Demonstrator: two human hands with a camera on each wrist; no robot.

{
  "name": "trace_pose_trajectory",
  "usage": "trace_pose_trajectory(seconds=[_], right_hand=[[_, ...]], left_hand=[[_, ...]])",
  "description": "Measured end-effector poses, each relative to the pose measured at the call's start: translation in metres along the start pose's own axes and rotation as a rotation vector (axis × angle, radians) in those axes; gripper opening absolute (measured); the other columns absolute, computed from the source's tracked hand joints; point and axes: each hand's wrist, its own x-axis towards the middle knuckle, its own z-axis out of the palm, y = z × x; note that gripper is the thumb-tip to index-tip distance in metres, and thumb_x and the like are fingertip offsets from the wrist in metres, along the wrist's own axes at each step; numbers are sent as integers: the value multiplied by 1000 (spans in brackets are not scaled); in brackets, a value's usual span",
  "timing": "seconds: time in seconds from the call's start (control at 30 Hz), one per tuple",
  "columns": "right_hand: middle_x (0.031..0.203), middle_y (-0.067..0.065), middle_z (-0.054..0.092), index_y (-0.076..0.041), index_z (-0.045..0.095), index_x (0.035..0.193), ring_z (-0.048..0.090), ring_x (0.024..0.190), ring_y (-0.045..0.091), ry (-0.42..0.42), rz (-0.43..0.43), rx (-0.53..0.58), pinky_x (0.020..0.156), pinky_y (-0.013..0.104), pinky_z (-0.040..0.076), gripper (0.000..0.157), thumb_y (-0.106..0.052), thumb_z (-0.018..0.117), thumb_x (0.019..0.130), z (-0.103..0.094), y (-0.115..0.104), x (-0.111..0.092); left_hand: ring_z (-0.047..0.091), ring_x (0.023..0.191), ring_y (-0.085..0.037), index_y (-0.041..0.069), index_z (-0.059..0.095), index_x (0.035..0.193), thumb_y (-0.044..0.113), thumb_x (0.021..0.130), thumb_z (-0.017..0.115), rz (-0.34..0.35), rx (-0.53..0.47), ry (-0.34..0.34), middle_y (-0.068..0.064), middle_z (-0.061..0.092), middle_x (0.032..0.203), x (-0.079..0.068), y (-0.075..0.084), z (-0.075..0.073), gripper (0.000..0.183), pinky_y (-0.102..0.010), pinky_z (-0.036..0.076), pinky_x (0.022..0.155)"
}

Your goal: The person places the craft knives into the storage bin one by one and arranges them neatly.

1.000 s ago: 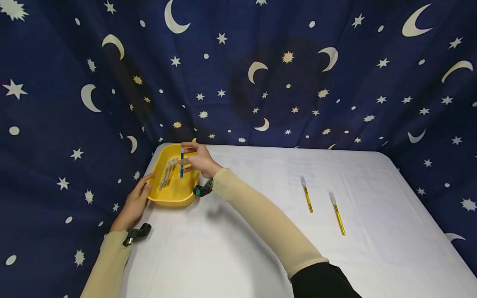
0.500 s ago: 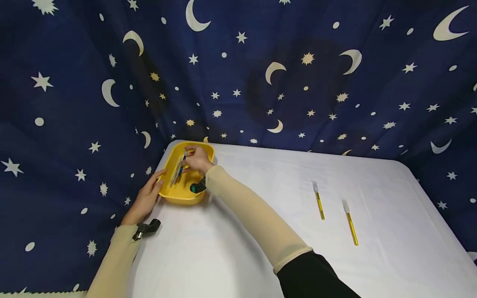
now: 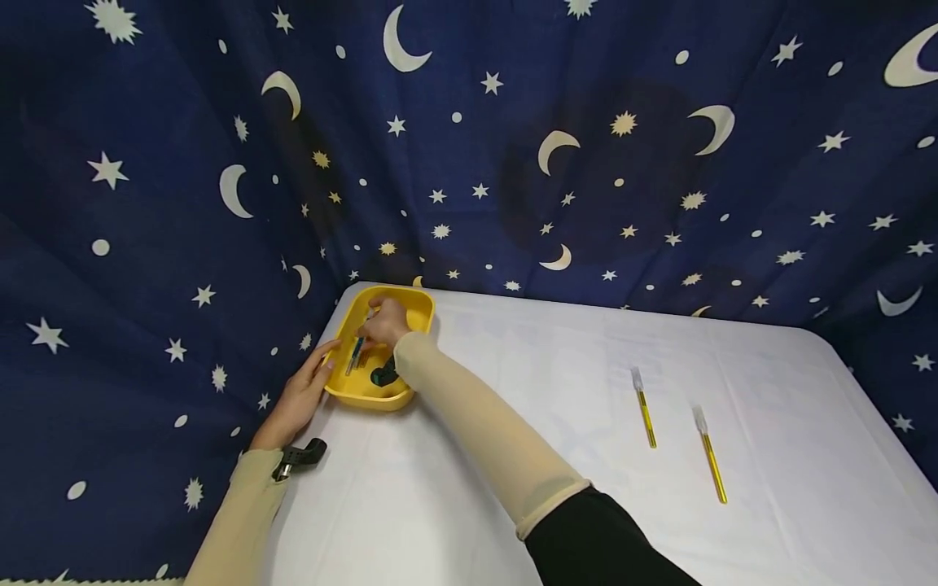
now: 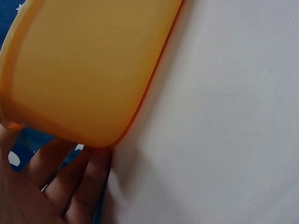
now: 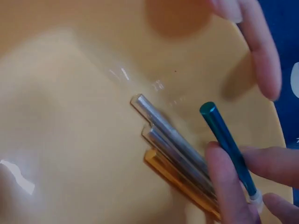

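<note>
In the head view my right hand (image 3: 384, 321) is inside a yellow plastic tray (image 3: 375, 402) at the table's far left. It pinches a blue-handled craft knife (image 5: 226, 140) between thumb and fingers, blunt end toward the camera in the right wrist view. Beside it on the tray floor lie two silver craft knives (image 5: 161, 126) and a gold one (image 5: 170, 177), side by side; their far ends are hidden by my fingers. My left hand (image 3: 296, 403) rests against the tray's left side, its fingers touching the outer wall in the left wrist view.
Two gold-handled craft knives, a nearer one (image 3: 714, 468) and a farther one (image 3: 646, 417), both with clear caps, lie on the white-covered table (image 3: 513, 366) to the right. A dark blue curtain (image 3: 469, 163) with moons and stars hangs behind and at the left.
My right hand has lowered the blue craft knife from upright above the tray down beside the others. The left hand stays at the tray's edge. The head view has shifted slightly.
</note>
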Motion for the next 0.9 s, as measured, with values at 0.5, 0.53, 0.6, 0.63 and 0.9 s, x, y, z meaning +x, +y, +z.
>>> trace_pose_trajectory(seconds=[0.5, 0.53, 0.6, 0.63, 0.9], right_hand=[[148, 22, 61, -8, 66, 151, 78, 70, 25, 58, -57, -206, 55, 24, 60, 68, 5, 89, 88, 11, 6, 4], [148, 22, 60, -8, 66, 151, 78, 73, 24, 60, -62, -218, 59, 25, 61, 68, 4, 89, 88, 10, 7, 4], [150, 22, 59, -8, 65, 152, 79, 79, 24, 57, -66, -229, 66, 28, 64, 69, 3, 90, 88, 9, 7, 4], [148, 20, 60, -9, 67, 151, 78, 86, 22, 76, -90, -252, 72, 27, 64, 70, -1, 93, 87, 11, 12, 8], [150, 26, 55, -9, 65, 152, 80, 72, 30, 37, -25, -158, 58, 29, 63, 69, 6, 88, 89, 10, 4, 2]], left_hand=[[25, 162, -40, 17, 36, 171, 35, 121, 40, 31, 16, 13, -19, 30, 177, 2, -2, 3, 53, -63, 23, 129], [26, 162, -40, 17, 36, 171, 35, 122, 40, 33, 18, 15, -19, 30, 176, 3, -1, 3, 53, -62, 23, 129], [26, 162, -40, 17, 36, 171, 35, 122, 39, 36, 22, 18, -18, 31, 176, 3, -1, 4, 52, -62, 23, 129], [26, 162, -40, 17, 36, 170, 35, 122, 39, 37, 22, 18, -18, 31, 176, 3, -1, 4, 52, -62, 23, 129], [33, 157, -37, 19, 37, 170, 36, 121, 39, 19, 6, 22, -17, 32, 176, 4, -5, 4, 52, -58, 26, 128]])
